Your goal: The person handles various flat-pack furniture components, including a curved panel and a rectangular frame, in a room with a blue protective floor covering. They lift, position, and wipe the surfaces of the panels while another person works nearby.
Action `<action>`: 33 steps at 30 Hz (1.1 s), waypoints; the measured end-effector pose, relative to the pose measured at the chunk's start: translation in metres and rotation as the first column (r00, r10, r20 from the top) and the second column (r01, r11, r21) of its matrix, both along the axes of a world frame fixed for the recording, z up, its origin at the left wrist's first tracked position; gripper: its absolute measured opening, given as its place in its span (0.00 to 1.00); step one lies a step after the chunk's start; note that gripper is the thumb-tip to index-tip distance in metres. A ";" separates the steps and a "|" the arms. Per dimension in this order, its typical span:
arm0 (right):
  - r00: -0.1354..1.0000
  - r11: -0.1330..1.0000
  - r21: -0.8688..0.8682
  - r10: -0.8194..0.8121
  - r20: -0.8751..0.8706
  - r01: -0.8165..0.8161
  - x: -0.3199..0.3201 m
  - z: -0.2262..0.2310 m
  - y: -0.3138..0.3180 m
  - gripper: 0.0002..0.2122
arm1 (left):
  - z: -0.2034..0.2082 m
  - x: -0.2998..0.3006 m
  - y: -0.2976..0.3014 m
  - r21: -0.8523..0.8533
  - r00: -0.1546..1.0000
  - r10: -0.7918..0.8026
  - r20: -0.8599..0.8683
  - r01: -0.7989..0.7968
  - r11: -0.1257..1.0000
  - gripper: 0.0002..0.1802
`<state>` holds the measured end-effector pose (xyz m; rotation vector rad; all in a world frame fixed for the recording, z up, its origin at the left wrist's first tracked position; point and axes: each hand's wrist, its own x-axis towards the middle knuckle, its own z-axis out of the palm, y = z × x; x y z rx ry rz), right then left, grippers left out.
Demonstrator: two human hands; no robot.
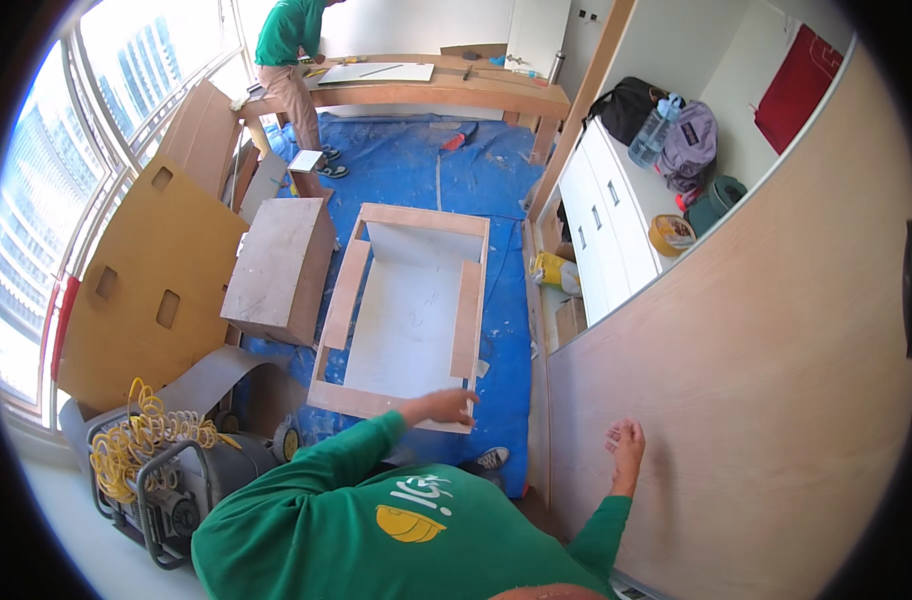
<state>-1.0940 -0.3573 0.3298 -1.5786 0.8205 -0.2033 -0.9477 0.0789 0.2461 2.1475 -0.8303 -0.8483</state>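
Observation:
My left hand [442,406] reaches over the near right corner of an open wooden cabinet frame [351,401] lying on the floor. Its fingers are bent and a little apart, with nothing visible in them; whether they touch the frame I cannot tell. Inside the frame shows a white panel [406,310] with faint marks, and plain wood strips run along both long sides. My right hand [626,446] is raised beside a large pale wood panel [736,400] on the right, its fingers loosely curled and apart, holding nothing.
Blue sheeting [508,400] covers the floor. Left stand a plywood box [276,270], a yellow board [141,290] with cutouts, and a compressor [191,490] with a coiled yellow hose [141,450]. A co-worker [291,60] stands by the far workbench [456,95]. Bags top a white cabinet [601,220].

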 end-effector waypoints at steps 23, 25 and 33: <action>-0.155 -0.167 -0.046 0.968 -0.197 -0.985 0.096 0.119 0.410 0.29 | 0.169 -0.065 0.061 -0.181 0.885 -0.458 0.083 0.465 0.867 0.22; -0.156 -0.169 -0.055 0.971 -0.181 -0.984 0.101 0.104 0.412 0.28 | 0.174 -0.062 0.064 -0.159 0.890 -0.450 0.067 0.455 0.876 0.23; -0.114 -0.125 -0.052 0.978 -0.173 -0.991 0.100 0.096 0.391 0.25 | 0.182 -0.059 0.052 -0.132 0.874 -0.486 0.012 0.483 0.866 0.24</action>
